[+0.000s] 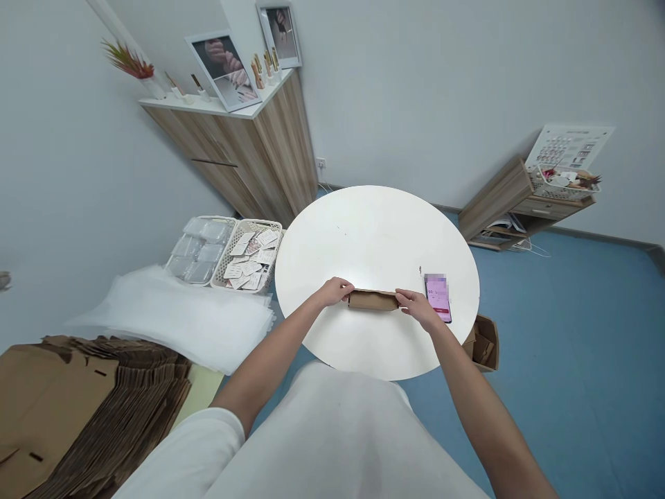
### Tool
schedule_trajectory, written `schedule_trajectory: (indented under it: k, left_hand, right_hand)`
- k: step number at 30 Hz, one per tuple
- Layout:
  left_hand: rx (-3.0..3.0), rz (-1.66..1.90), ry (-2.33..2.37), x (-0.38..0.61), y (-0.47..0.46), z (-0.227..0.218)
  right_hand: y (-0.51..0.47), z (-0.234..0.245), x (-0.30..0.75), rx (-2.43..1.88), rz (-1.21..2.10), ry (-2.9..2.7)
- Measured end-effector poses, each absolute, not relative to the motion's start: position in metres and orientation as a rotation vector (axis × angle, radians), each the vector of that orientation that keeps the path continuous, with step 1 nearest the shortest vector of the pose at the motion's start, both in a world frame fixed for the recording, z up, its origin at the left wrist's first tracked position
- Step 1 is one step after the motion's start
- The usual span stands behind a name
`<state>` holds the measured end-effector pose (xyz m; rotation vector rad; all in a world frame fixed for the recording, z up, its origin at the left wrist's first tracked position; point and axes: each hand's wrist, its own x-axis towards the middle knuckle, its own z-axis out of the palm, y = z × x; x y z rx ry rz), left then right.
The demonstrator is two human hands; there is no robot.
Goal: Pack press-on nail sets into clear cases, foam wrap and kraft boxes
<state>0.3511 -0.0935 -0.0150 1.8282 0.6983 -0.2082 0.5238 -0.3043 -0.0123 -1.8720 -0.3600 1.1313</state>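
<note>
While both hands pinch small cardboard box (373,300) at counter (374,235) centre-front, left hand (335,291) grip clamped on 9 o'clock end, right hand (415,307) on 3 o'clock end: press evenly, keep creases square. Count: one box, one phone (438,296) at 3 o'clock, two baskets (249,267) at 9 o'clock, one flat-carton stack (88,395) at 8 o'clock.

Both bare arms are reaching forward, converging; the left hand (337,290) and right hand (418,309) are curling their fingers inward, facing each other.
</note>
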Motion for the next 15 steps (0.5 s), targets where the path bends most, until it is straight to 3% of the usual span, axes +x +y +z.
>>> schedule_trajectory:
  k: [15]
  left_hand:
    - [1.680, -0.184, 0.919, 0.336, -0.105, -0.032]
  right_hand:
    - [-0.309, -0.026, 0.513, -1.907, 1.067, -0.385]
